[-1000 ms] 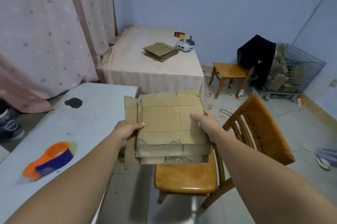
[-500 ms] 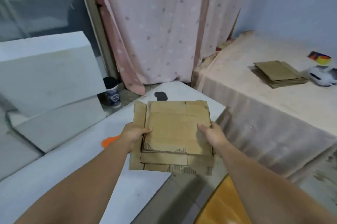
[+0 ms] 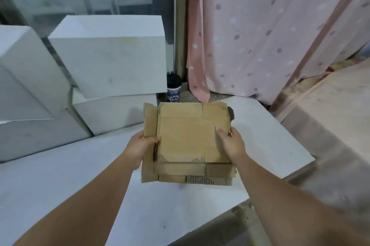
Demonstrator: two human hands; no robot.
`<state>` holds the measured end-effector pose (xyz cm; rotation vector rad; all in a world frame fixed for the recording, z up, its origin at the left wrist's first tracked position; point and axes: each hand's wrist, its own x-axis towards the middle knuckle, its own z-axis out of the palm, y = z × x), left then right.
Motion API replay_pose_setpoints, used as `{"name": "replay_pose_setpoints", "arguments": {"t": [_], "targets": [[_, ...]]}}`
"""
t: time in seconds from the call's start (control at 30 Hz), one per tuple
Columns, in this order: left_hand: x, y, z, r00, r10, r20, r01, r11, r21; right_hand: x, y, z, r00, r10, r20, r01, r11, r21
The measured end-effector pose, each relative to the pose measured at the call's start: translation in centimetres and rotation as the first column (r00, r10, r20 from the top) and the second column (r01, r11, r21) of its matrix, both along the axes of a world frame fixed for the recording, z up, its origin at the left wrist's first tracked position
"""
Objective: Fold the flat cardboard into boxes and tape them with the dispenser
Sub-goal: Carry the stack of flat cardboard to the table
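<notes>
A stack of flat brown cardboard pieces (image 3: 188, 137) hangs level above the white table (image 3: 270, 145). My left hand (image 3: 140, 145) grips the stack's left edge, thumb on top. My right hand (image 3: 230, 143) grips the right edge, thumb on the top sheet. The bottom sheets stick out at the near edge and show torn corrugation. The tape dispenser is out of view.
Large white foam blocks (image 3: 108, 53) are piled at the left and back of the table. A dark paper cup (image 3: 173, 90) stands on the floor behind the table, next to a pink dotted curtain (image 3: 260, 31). A cloth-covered table (image 3: 330, 101) stands at the right.
My view has swung left, away from the chair and the far table. The cardboard stack has travelled with both hands from beside the table to above its top. The orange dispenser has dropped out of view.
</notes>
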<state>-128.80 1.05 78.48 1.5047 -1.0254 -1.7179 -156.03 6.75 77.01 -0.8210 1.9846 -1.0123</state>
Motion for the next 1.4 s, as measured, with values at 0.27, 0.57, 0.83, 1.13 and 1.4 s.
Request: {"name": "replay_pose_setpoints", "arguments": {"t": [0.27, 0.57, 0.83, 1.13, 1.4], "targets": [[-0.5, -4.2, -1.2, 0.999, 0.006, -0.054, -0.007, 1.000, -0.021, -0.2, -4.1, -0.6, 0.998, -0.047, -0.029, 0.048, 0.999, 0.023], [-2.5, -6.3, -2.4, 0.969, 0.229, -0.095, -0.230, 0.973, -0.001, -2.4, -7.4, 0.7, 0.999, 0.014, -0.044, -0.012, 1.000, 0.029], [-7.5, -6.8, -4.9, 0.920, 0.383, 0.079, -0.380, 0.924, -0.048, -8.2, -11.4, -1.3, 0.982, 0.191, -0.006, -0.189, 0.977, 0.095], [-17.9, -4.2, -6.1, 0.900, 0.423, 0.107, -0.434, 0.892, 0.127, -17.3, -14.3, -6.8, 0.950, 0.309, 0.049, -0.313, 0.934, 0.171], [-22.0, -2.0, -8.8, 0.887, 0.421, 0.192, -0.439, 0.897, 0.060, -19.5, -12.9, -10.0, 0.945, 0.327, 0.006, -0.320, 0.920, 0.225]]}}
